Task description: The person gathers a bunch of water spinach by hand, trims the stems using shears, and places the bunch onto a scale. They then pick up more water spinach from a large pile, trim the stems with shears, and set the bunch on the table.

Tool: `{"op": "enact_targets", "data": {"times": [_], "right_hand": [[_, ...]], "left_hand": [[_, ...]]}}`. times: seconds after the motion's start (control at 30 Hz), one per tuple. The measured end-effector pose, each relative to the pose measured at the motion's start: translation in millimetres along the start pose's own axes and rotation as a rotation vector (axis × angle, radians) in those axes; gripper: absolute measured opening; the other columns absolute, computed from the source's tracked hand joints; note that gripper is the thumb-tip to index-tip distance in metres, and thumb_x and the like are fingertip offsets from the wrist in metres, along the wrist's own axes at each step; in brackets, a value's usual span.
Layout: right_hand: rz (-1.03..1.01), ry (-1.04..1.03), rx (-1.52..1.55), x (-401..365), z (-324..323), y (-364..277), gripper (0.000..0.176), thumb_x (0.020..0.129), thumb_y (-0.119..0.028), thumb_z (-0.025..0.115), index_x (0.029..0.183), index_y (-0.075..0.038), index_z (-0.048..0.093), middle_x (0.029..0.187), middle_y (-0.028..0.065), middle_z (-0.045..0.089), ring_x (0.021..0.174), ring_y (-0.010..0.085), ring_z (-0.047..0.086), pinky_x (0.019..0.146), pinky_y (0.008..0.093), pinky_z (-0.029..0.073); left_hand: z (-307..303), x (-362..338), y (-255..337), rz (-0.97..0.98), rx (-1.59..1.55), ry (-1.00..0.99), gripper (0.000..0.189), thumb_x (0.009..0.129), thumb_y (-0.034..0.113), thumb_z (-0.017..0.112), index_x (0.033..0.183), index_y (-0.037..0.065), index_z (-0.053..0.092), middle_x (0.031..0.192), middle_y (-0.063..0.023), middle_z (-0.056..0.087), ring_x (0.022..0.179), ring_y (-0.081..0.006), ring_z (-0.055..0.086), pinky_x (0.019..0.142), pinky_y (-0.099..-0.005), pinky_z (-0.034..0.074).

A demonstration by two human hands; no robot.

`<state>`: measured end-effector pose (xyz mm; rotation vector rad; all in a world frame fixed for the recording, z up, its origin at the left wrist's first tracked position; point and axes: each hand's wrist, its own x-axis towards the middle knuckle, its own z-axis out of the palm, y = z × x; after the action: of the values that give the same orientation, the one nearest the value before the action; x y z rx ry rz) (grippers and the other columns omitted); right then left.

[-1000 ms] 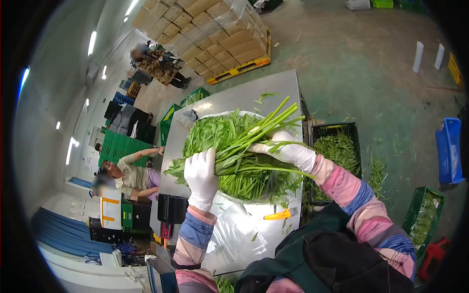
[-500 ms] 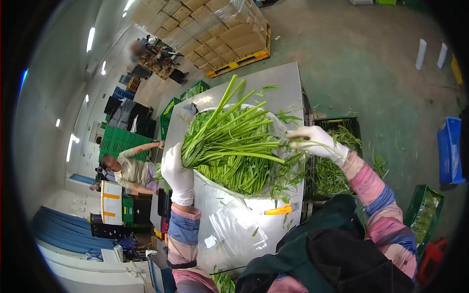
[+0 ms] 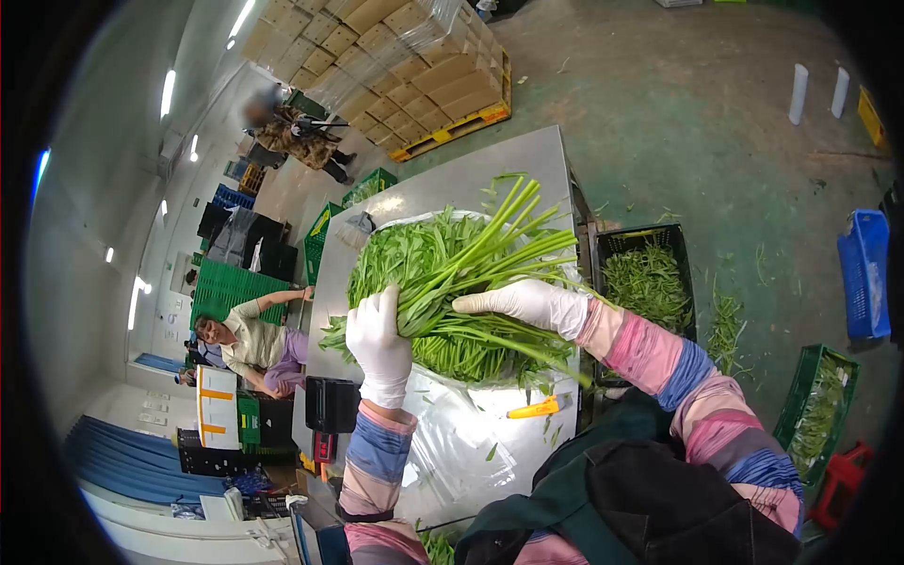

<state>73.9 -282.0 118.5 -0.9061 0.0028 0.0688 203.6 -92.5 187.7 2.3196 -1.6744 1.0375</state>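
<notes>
A bunch of long-stemmed leafy greens (image 3: pixel 471 273), which look like water spinach, is held above a heap of the same greens (image 3: pixel 386 254) in a plastic-lined container on the metal table. My left hand (image 3: pixel 379 344), in a white glove, is closed around the leafy end of the bunch. My right hand (image 3: pixel 532 306), also gloved, lies against the stems with thumb and fingers pressed on them; some of its fingers are hidden by the greens. The stems fan out toward the upper right. Close to the container, an orange cutter (image 3: pixel 535 408) lies on the table.
A black crate (image 3: pixel 690 273) of cut stems stands beyond the table's right edge. A black scale (image 3: pixel 331 405) is at the left, near a seated person (image 3: pixel 250 339). Boxes on a yellow pallet (image 3: pixel 457 132) stand at the back. Scraps litter the floor.
My right hand has moved left from the side onto the stems. The bunch has swung to the right and lower, and my left hand has shifted slightly right with it.
</notes>
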Motion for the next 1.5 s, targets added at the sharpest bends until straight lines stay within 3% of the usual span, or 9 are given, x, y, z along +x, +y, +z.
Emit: {"op": "enact_targets", "data": {"times": [0.4, 0.53, 0.63, 0.67, 0.73, 0.93, 1.2, 1.4, 1.5], "right_hand": [[-0.028, 0.040, -0.368, -9.0, -48.8, 10.2, 0.040, 0.090, -0.028, 0.074, 0.118, 0.000, 0.068, 0.112, 0.0031, 0.071, 0.093, 0.0106, 0.065, 0.081, 0.0258, 0.052], [-0.216, 0.268, -0.295, -43.3, -144.6, 16.7, 0.017, 0.091, -0.019, 0.069, 0.098, -0.004, 0.075, 0.085, -0.0022, 0.070, 0.076, 0.0059, 0.059, 0.067, 0.0238, 0.048], [0.181, 0.956, -1.433, -64.9, -242.4, 52.4, 0.018, 0.084, -0.025, 0.070, 0.085, -0.008, 0.075, 0.078, 0.0161, 0.071, 0.075, 0.0301, 0.071, 0.070, 0.0413, 0.055], [0.332, 0.819, -1.675, -67.1, -235.4, 51.0, 0.025, 0.082, -0.028, 0.073, 0.097, -0.008, 0.076, 0.089, 0.0171, 0.073, 0.084, 0.0345, 0.071, 0.075, 0.0403, 0.056], [-0.270, 0.781, -1.744, -67.5, -190.1, 60.6, 0.039, 0.083, -0.029, 0.074, 0.112, -0.004, 0.072, 0.101, 0.0176, 0.073, 0.094, 0.0317, 0.070, 0.080, 0.0374, 0.055], [-0.197, 0.061, -0.211, -14.7, -46.7, 10.3, 0.040, 0.093, -0.038, 0.069, 0.115, -0.004, 0.070, 0.093, 0.0019, 0.070, 0.084, 0.0079, 0.062, 0.073, 0.0242, 0.051], [-0.274, 0.107, 0.025, 14.7, -42.2, 43.1, 0.027, 0.092, -0.030, 0.073, 0.106, -0.006, 0.073, 0.082, -0.0023, 0.070, 0.065, 0.0042, 0.059, 0.059, 0.0199, 0.046], [0.250, 0.595, -1.499, -29.1, -161.0, 40.3, 0.033, 0.093, -0.030, 0.064, 0.101, 0.000, 0.074, 0.092, 0.0160, 0.074, 0.082, 0.0276, 0.072, 0.074, 0.0374, 0.056], [-0.230, 0.330, -0.678, -20.2, -117.5, 44.6, 0.045, 0.087, -0.026, 0.076, 0.121, 0.002, 0.067, 0.105, 0.0115, 0.074, 0.090, 0.0139, 0.068, 0.082, 0.0281, 0.053]], "left_hand": [[-5.5, -4.7, -11.5, 0.052, 0.070, -0.135, 0.035, 0.072, 0.003, 0.067, 0.107, 0.008, 0.062, 0.084, -0.0087, 0.059, 0.081, -0.0300, 0.058, 0.072, -0.0383, 0.044], [-15.8, -19.8, -46.5, -0.072, 0.050, -0.036, 0.035, 0.071, -0.003, 0.063, 0.105, 0.008, 0.064, 0.089, -0.0092, 0.062, 0.083, -0.0317, 0.060, 0.072, -0.0399, 0.046], [-20.5, -36.1, -67.9, -0.235, -0.092, -0.056, 0.037, 0.071, -0.001, 0.068, 0.107, 0.007, 0.064, 0.091, -0.0137, 0.066, 0.084, -0.0348, 0.063, 0.073, -0.0398, 0.048], [-20.4, -37.5, -69.2, -0.273, -0.122, -0.061, 0.038, 0.070, -0.002, 0.069, 0.107, 0.006, 0.065, 0.091, -0.0143, 0.067, 0.084, -0.0349, 0.064, 0.074, -0.0394, 0.049], [-15.5, -39.7, -66.4, -0.311, -0.164, -0.083, 0.038, 0.070, -0.004, 0.070, 0.107, 0.006, 0.065, 0.091, -0.0149, 0.067, 0.084, -0.0349, 0.065, 0.074, -0.0387, 0.050], [-3.8, -19.7, -27.8, -0.248, -0.174, -0.138, 0.046, 0.066, -0.012, 0.060, 0.106, 0.008, 0.066, 0.091, -0.0135, 0.067, 0.084, -0.0346, 0.065, 0.074, -0.0383, 0.051], [-7.0, -22.3, -20.6, -0.265, -0.198, -0.150, 0.045, 0.067, -0.013, 0.059, 0.108, 0.006, 0.065, 0.096, -0.0146, 0.068, 0.088, -0.0357, 0.066, 0.075, -0.0380, 0.052], [-29.7, -38.2, -53.5, -0.457, -0.308, -0.144, 0.033, 0.074, -0.007, 0.066, 0.106, 0.004, 0.066, 0.094, -0.0189, 0.070, 0.087, -0.0359, 0.069, 0.075, -0.0332, 0.052], [-28.7, -34.0, -47.0, -0.500, -0.327, -0.200, 0.032, 0.076, -0.003, 0.069, 0.106, 0.004, 0.067, 0.091, -0.0199, 0.070, 0.085, -0.0362, 0.070, 0.074, -0.0343, 0.052]]}}
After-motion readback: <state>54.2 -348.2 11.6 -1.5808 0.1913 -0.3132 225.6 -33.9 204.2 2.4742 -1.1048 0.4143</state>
